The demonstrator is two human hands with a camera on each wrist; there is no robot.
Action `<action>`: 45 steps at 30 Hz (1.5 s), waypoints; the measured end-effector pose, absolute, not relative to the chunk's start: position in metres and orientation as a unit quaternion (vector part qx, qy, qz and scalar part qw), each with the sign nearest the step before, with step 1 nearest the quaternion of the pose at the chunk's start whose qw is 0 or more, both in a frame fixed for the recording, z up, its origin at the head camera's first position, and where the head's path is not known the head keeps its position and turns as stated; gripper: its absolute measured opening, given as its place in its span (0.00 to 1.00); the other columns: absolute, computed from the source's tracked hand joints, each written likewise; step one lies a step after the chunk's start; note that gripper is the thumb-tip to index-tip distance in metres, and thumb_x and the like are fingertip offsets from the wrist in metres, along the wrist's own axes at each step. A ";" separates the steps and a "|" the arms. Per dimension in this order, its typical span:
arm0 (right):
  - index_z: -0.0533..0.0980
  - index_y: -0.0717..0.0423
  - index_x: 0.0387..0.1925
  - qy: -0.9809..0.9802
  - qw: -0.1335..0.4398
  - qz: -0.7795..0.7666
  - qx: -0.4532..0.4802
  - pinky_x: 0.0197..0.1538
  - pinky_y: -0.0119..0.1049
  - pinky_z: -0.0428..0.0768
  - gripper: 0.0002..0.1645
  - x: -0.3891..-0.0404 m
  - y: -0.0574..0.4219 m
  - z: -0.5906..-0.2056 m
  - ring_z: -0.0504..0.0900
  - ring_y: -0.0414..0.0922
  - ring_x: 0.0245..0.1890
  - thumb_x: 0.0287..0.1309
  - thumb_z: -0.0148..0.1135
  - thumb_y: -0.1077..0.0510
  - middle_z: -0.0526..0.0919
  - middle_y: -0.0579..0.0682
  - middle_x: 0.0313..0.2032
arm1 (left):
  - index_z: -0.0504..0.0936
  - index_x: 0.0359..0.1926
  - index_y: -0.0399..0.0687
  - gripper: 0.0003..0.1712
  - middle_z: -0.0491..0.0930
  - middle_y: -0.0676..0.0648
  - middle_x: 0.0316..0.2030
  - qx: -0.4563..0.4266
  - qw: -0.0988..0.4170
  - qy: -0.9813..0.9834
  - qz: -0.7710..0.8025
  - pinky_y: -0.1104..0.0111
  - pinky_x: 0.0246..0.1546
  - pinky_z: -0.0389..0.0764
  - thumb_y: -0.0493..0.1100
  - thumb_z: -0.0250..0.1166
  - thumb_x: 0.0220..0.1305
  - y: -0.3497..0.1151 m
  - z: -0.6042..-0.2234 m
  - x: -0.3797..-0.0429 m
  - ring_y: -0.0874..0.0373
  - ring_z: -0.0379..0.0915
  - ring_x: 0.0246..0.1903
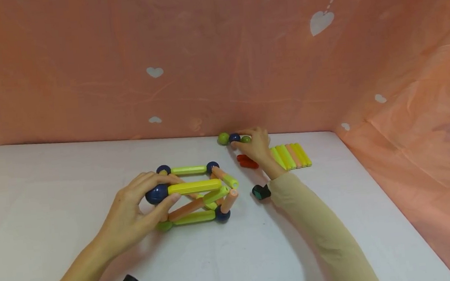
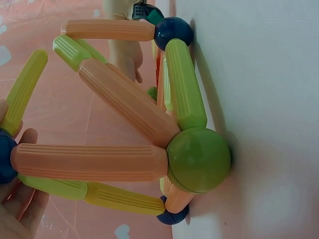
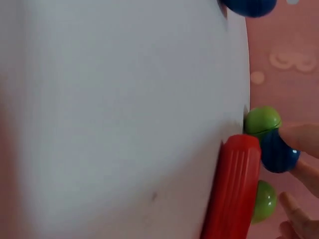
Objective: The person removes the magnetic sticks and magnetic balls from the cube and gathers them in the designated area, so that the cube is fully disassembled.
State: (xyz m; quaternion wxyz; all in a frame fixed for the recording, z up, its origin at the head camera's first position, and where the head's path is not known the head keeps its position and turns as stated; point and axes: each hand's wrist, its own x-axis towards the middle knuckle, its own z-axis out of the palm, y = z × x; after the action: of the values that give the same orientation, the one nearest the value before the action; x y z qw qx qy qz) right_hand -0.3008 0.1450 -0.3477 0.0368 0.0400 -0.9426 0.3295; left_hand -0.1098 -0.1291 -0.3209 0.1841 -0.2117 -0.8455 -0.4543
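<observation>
My left hand point(image 1: 132, 212) grips a dark blue ball point(image 1: 157, 194) at the raised corner of a frame built from ribbed rods and balls. A yellow rod point(image 1: 195, 187) juts right from that ball. In the left wrist view, an orange rod point(image 2: 89, 162) links the gripped ball to a green ball point(image 2: 199, 159) resting on the table. Near the table's back edge, my right hand point(image 1: 257, 145) pinches a loose dark blue ball point(image 3: 278, 152) between thumb and finger. One green ball point(image 1: 223, 139) sits to its left and another green ball point(image 1: 246, 140) to its right.
Red rods point(image 1: 247, 161) lie just in front of the right hand. A row of yellow, green and orange rods point(image 1: 291, 156) lies to its right. A pink cloth backdrop point(image 1: 217, 60) with white hearts hangs behind the white table point(image 1: 69, 173).
</observation>
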 end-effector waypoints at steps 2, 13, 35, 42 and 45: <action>0.80 0.53 0.52 -0.948 0.033 0.314 0.042 0.63 0.52 0.55 0.25 -0.303 0.146 -0.349 0.59 0.55 0.61 0.53 0.69 0.49 0.71 0.56 0.59 | 0.82 0.47 0.55 0.16 0.80 0.59 0.42 -0.213 0.185 -0.845 -0.454 0.78 0.48 0.71 0.38 0.70 0.57 -0.129 -0.321 -0.110 0.65 0.71 0.47; 0.78 0.52 0.55 -0.927 -0.024 0.373 0.020 0.65 0.49 0.62 0.26 -0.309 0.154 -0.357 0.65 0.54 0.60 0.56 0.68 0.50 0.76 0.53 0.59 | 0.82 0.47 0.53 0.15 0.80 0.59 0.43 -0.214 0.182 -0.845 -0.455 0.79 0.50 0.70 0.39 0.70 0.57 -0.128 -0.324 -0.110 0.65 0.71 0.48; 0.75 0.62 0.56 -0.841 0.030 0.518 0.153 0.54 0.39 0.77 0.24 -0.245 0.168 -0.334 0.73 0.55 0.58 0.57 0.65 0.62 0.76 0.58 0.58 | 0.81 0.47 0.59 0.16 0.80 0.59 0.43 -0.209 0.189 -0.848 -0.449 0.81 0.49 0.69 0.40 0.69 0.58 -0.130 -0.324 -0.108 0.65 0.71 0.47; 0.74 0.71 0.53 -0.781 -0.019 0.527 0.336 0.49 0.32 0.78 0.22 -0.210 0.167 -0.334 0.78 0.44 0.52 0.54 0.62 0.73 0.76 0.66 0.54 | 0.82 0.47 0.55 0.16 0.80 0.59 0.42 -0.213 0.197 -0.846 -0.448 0.80 0.50 0.68 0.39 0.70 0.58 -0.131 -0.324 -0.108 0.67 0.71 0.48; 0.73 0.70 0.53 -0.765 -0.039 0.519 0.379 0.49 0.33 0.77 0.23 -0.202 0.165 -0.339 0.74 0.38 0.55 0.54 0.60 0.74 0.76 0.65 0.54 | 0.82 0.47 0.53 0.15 0.80 0.59 0.42 -0.213 0.197 -0.847 -0.447 0.79 0.49 0.68 0.39 0.69 0.58 -0.130 -0.324 -0.108 0.67 0.70 0.47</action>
State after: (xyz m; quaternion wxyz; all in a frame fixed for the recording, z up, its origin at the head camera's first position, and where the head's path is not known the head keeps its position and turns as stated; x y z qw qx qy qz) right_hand -0.2017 0.1648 -0.3387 -0.0387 0.3790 -0.7651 0.5191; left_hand -0.1080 -0.1302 -0.3236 0.1966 -0.2127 -0.8465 -0.4467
